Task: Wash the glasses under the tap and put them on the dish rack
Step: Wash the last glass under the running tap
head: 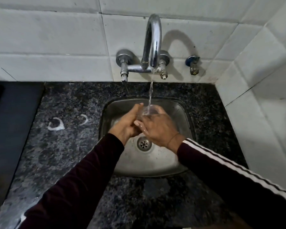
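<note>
Under the running tap, both hands grip a glass mid-rinse; next, carrying it carefully to the unseen rack.

Small square steel sink basin, frame centre: both hands and a clear glass fill its upper half, under the running stream. Lower half of basin open around the round drain. Curved chrome tap spout overhangs the basin's far edge; wall valves flank it, with a brass stub valve further right. White tiled wall closes the right side. Black speckled granite counter open at left, up to a dark flat slab at frame left.
</note>
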